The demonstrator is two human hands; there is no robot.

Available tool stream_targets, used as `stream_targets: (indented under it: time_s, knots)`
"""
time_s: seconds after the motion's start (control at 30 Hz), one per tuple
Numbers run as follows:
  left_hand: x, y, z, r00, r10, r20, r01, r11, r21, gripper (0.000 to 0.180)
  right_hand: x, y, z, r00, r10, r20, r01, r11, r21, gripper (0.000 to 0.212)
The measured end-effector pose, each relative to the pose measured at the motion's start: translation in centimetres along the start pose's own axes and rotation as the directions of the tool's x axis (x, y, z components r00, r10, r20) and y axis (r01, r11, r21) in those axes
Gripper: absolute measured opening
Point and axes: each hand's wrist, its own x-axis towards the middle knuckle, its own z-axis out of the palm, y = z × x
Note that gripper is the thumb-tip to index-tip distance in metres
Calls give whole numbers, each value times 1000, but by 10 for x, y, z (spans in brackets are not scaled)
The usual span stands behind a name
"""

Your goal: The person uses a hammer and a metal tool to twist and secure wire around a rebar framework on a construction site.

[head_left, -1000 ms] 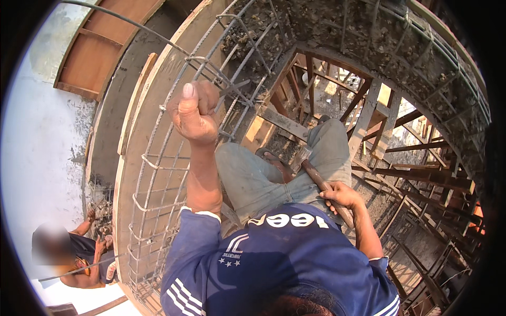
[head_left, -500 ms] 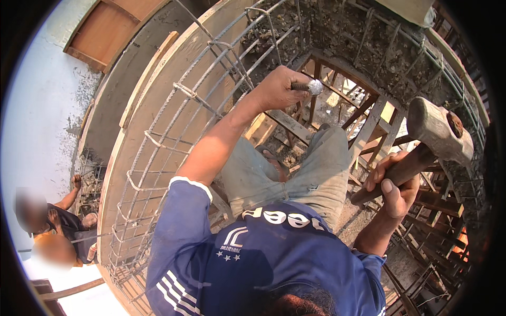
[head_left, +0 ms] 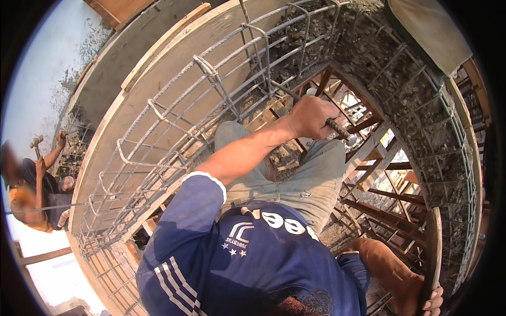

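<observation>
My left hand [head_left: 316, 117] is wrapped round a steel chisel [head_left: 338, 128]. Its blunt end sticks out past my thumb side, and its thin shaft slants away to the far left, toward rough concrete inside the bars. At the lower right, my right hand [head_left: 433, 301] is closed on the wooden handle of a hammer [head_left: 434, 247]. That handle stands up along the picture's right side; the hammer head is out of sight. My bent knees lie below my left forearm.
A curved rebar cage [head_left: 211, 73] runs along a plywood form [head_left: 158, 79] on my left. Rough concrete with exposed bars [head_left: 411, 100] curves round the far right. Timber props [head_left: 385, 216] show through an opening below. At far left, a co-worker [head_left: 39, 195] holds a hammer [head_left: 37, 142].
My right hand has swung the hammer down and right in the picture, taking its head out of view. My left hand with the chisel now appears lower and farther right; the view has shifted.
</observation>
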Motion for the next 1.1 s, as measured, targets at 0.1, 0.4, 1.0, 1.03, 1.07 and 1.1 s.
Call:
stream_targets:
  time_s: [0.1,0.4,1.0,1.03,1.07,1.1]
  knots:
    - [-3,2,-8,1000,-12,-25,12,1000,7,40,5,-2,9,978,-183,-96,175,981,-77,5]
    - [-5,9,-4,998,6,-66,-11,997,-74,40,20,3,30,873,-438,-213,376,884,-278,14]
    - [-5,7,-15,990,1,-142,-9,998,-57,34,13,13,51,816,-550,-180,470,811,-348,17]
    - [-5,8,-15,985,21,-171,-35,996,-77,38,14,15,56,813,-552,-184,476,813,-335,18]
    - [-9,7,-14,989,11,-145,-15,999,-30,39,14,17,59,811,-553,-189,482,816,-321,18]
    - [-12,6,-16,988,12,-153,-15,1000,-21,39,15,19,59,813,-551,-189,493,823,-283,18]
